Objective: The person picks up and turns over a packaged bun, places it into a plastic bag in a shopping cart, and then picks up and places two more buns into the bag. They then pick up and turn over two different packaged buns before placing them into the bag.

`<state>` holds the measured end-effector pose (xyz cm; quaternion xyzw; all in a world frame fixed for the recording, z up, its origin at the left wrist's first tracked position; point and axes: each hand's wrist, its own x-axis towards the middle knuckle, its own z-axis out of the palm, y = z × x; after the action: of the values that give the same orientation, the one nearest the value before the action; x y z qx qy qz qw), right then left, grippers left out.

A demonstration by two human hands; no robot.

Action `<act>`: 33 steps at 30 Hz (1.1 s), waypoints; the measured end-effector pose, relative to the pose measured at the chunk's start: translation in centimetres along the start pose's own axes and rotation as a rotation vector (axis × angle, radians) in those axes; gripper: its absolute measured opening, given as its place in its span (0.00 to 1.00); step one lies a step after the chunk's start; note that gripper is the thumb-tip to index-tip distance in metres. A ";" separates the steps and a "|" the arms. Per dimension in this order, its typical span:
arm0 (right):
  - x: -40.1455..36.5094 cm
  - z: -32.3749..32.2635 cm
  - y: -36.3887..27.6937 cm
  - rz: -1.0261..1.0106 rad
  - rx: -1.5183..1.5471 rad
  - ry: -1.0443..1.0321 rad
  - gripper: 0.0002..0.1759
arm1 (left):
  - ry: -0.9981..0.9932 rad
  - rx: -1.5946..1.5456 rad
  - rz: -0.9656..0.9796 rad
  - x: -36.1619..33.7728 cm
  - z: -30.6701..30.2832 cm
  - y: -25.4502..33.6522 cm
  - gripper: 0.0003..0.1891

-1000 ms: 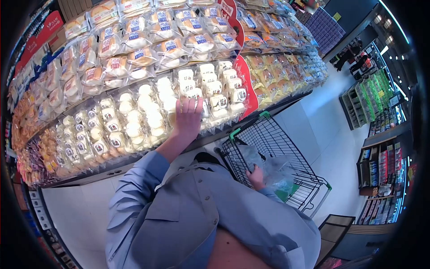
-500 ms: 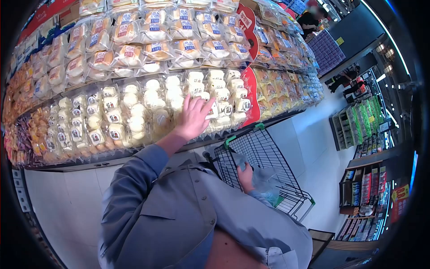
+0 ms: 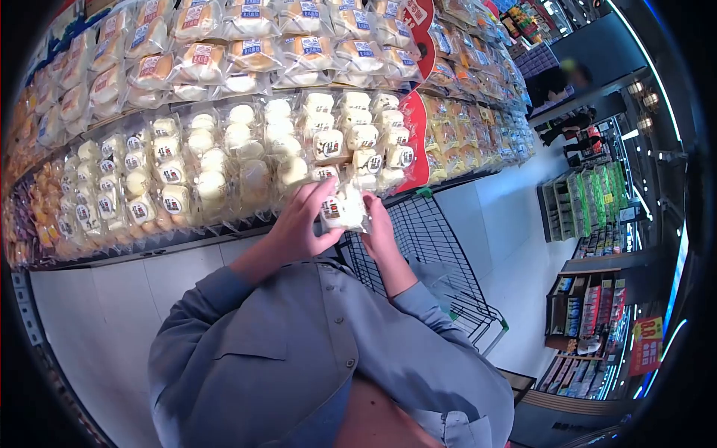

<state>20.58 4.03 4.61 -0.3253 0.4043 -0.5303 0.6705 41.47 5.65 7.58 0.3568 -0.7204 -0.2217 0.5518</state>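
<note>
A clear plastic pack of white buns (image 3: 345, 209) with a dark-printed round label is held up in front of the lower shelf. My left hand (image 3: 297, 222) grips its left side, thumb below and fingers above. On the pack's right edge, my right hand (image 3: 379, 230) closes with its fingertips. Rows of similar packed white buns (image 3: 211, 187) lie just beyond my hands. A translucent plastic bag (image 3: 433, 282) shows inside the shopping cart (image 3: 426, 231), beside my right forearm.
Larger packaged bread (image 3: 254, 52) fills the tiers above. A red divider (image 3: 417, 142) separates yellow packaged pastries (image 3: 452, 149) on the right. Across the aisle stand racks with green goods (image 3: 597, 190) and a red price sign (image 3: 647, 345). Dark-clothed people are farther off.
My left hand has drawn back from the shelf with a pack of white buns. My right hand has let go of the plastic bag and moved up to the pack's right edge.
</note>
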 end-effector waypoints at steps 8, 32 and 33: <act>4.4 4.8 -0.9 0.181 -0.472 -0.176 0.28 | 0.254 -0.801 -0.682 -5.1 -3.6 -2.0 0.30; 2.3 6.5 -0.8 0.118 -0.329 -0.183 0.10 | 0.138 -1.104 -0.687 -5.4 -5.2 -0.9 0.38; 2.2 6.6 -0.7 0.110 -0.293 -0.170 0.10 | 0.137 -1.110 -0.689 -5.3 -5.2 -0.7 0.38</act>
<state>26.31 1.82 7.83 -0.4405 0.4361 -0.3990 0.6757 47.34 9.59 5.20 0.2427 -0.3070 -0.7013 0.5959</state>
